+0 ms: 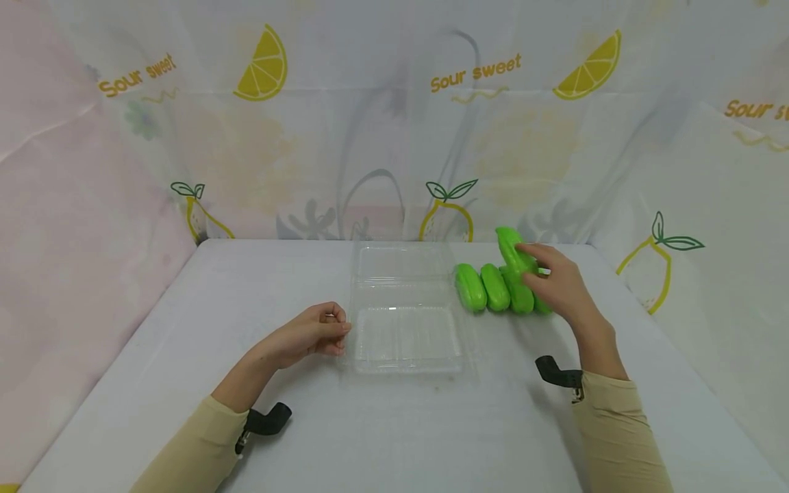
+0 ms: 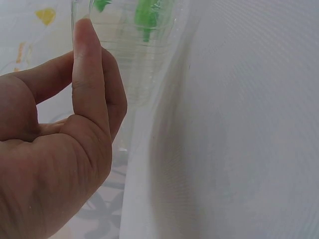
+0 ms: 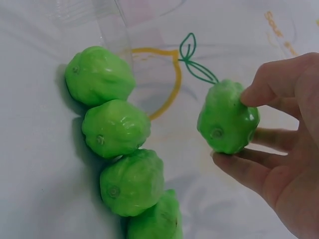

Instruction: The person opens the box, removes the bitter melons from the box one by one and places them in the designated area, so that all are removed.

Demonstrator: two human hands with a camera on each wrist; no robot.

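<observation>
A clear plastic clamshell box [image 1: 407, 368] lies open on the table, its lid [image 1: 403, 263] folded back toward the rear wall. At the box's left edge, my left hand [image 1: 311, 332] pinches the thin plastic between thumb and fingers. My right hand [image 1: 561, 281] holds a bright green, lumpy, gourd-like vegetable [image 3: 227, 119] by its sides, thumb opposite the fingers, raised over a row of similar ones. Several of these green vegetables [image 1: 471, 287] lie side by side to the right of the box; the rightmost is partly hidden behind my right hand in the head view.
The white table [image 1: 394, 438] runs up to a printed cloth backdrop [image 1: 382, 137] at the back and sides. A black camera mount [image 1: 268, 419] sits on the left wrist, another mount [image 1: 557, 372] on the right.
</observation>
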